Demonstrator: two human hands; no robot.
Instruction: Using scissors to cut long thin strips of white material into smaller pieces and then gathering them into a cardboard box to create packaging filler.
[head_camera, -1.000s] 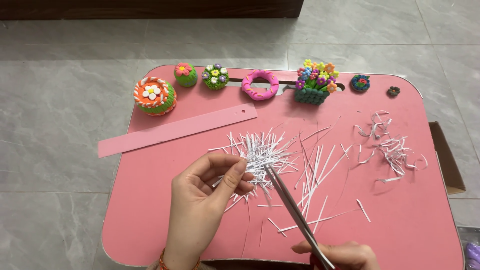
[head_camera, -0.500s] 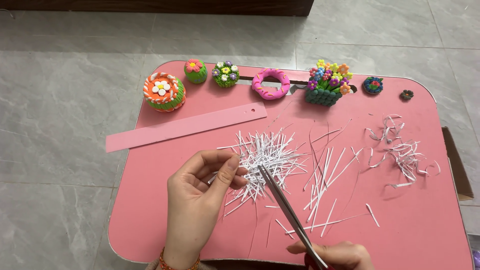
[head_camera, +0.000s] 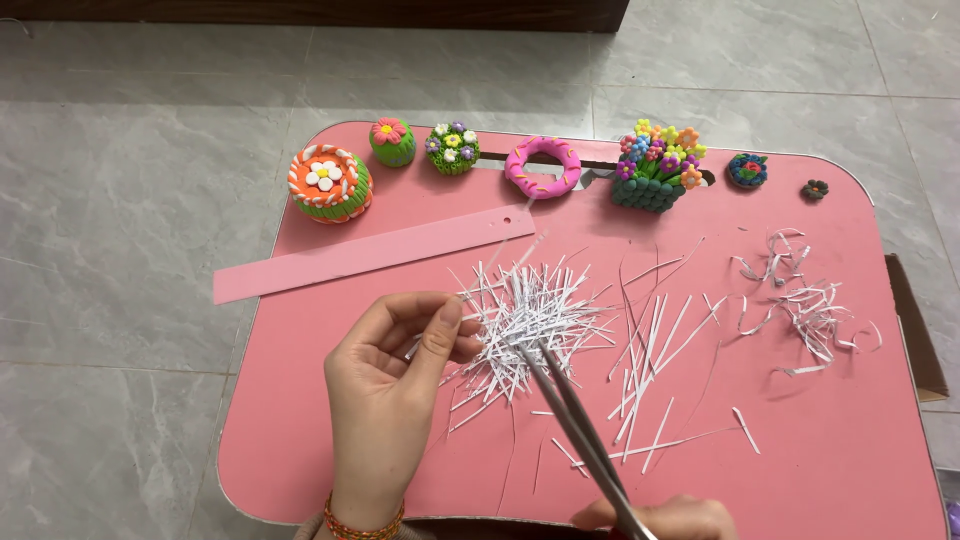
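My left hand (head_camera: 395, 385) pinches a thin white paper strip (head_camera: 478, 312) between thumb and fingers over a pink table (head_camera: 840, 450). My right hand (head_camera: 665, 517), mostly cut off at the bottom edge, holds metal scissors (head_camera: 575, 425) whose tips point up into a pile of cut white paper strips (head_camera: 530, 320), close to the pinched strip. More long strips (head_camera: 660, 350) lie to the right of the pile, and curled white scraps (head_camera: 805, 300) sit further right.
A pink ruler (head_camera: 370, 255) lies slantwise at the left. Along the far edge stand small clay models: an orange-green pot (head_camera: 328, 183), a green cupcake (head_camera: 392, 141), a flower ball (head_camera: 452, 148), a pink ring (head_camera: 543, 165), a flower basket (head_camera: 655, 165), two small pieces (head_camera: 748, 169). A cardboard box (head_camera: 915, 330) sits right.
The view has shifted slightly, so the table sits lower and further right in frame. My left hand stays at the strip pile and the scissors keep pointing into it.
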